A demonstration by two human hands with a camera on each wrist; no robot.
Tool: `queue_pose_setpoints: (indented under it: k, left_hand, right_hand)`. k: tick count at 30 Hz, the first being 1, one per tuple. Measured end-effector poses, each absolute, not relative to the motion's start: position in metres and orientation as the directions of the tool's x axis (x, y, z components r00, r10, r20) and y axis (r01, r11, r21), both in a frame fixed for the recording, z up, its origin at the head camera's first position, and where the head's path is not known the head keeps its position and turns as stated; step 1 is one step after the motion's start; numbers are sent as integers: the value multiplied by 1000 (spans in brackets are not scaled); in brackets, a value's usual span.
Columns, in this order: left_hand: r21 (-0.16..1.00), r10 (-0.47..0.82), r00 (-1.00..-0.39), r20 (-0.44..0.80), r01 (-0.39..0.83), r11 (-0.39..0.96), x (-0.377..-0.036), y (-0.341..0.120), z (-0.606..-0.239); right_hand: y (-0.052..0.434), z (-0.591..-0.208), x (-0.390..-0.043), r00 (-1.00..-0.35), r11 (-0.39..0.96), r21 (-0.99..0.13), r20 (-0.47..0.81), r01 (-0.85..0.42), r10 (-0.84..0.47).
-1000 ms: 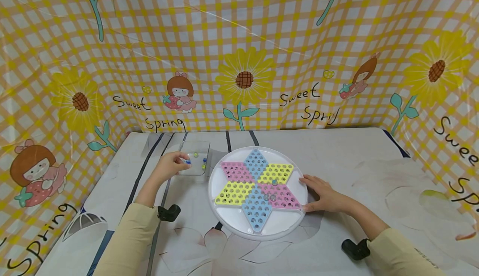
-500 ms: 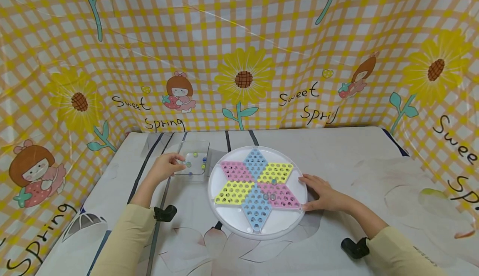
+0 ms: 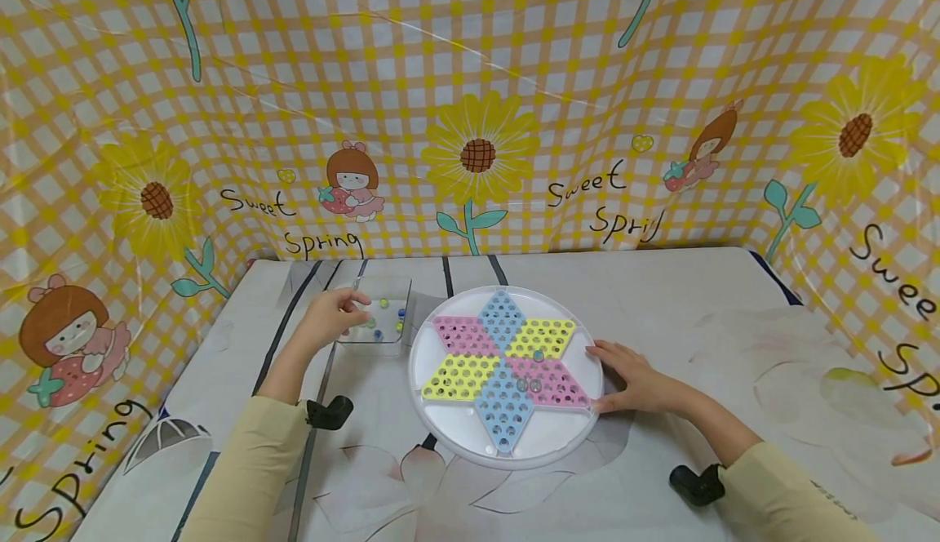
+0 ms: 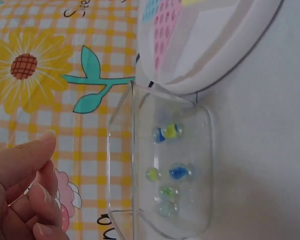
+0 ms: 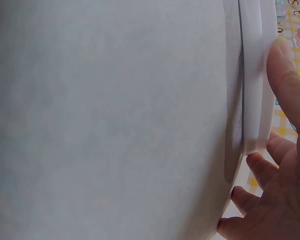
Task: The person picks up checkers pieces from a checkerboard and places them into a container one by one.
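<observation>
My left hand (image 3: 334,313) hovers at the left side of a clear plastic box (image 3: 374,343), its fingers loosely bent and no marble visible between them. Inside the box lie several glass marbles, among them a blue one (image 4: 179,172), a yellow one (image 4: 152,174) and a green one (image 4: 169,193). My right hand (image 3: 639,383) touches the right rim of a round white Chinese checkers board (image 3: 451,432), thumb and fingers spread along the edge. Three marbles sit on the board: a greenish one (image 3: 538,355) and two clear ones, one (image 3: 522,384) beside the other (image 3: 535,385).
A pale patterned cloth covers the table (image 3: 661,297). Behind it and at both sides hangs a yellow checked curtain (image 3: 411,77) with sunflowers. The box stands just left of the board, with a narrow gap between them.
My left hand held a blue marble over the box and let it go; that marble now lies inside. The hand has since lifted slightly. My right hand keeps its place on the rim.
</observation>
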State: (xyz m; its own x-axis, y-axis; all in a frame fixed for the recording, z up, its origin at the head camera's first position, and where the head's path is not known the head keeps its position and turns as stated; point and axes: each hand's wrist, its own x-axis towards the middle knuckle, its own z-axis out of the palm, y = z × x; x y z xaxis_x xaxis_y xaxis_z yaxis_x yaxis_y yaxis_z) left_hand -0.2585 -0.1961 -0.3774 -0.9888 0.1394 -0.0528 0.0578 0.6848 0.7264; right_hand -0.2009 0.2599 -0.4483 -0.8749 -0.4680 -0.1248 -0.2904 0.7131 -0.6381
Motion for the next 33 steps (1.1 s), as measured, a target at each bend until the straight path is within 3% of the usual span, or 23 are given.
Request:
queue_pose_setpoints:
  k: [33]
  left_hand:
    - [774,335,-942,10,220,594,-245,-100,-385]
  right_hand:
    - [260,-452,-202,-879,720,-629,-120,-293,-462]
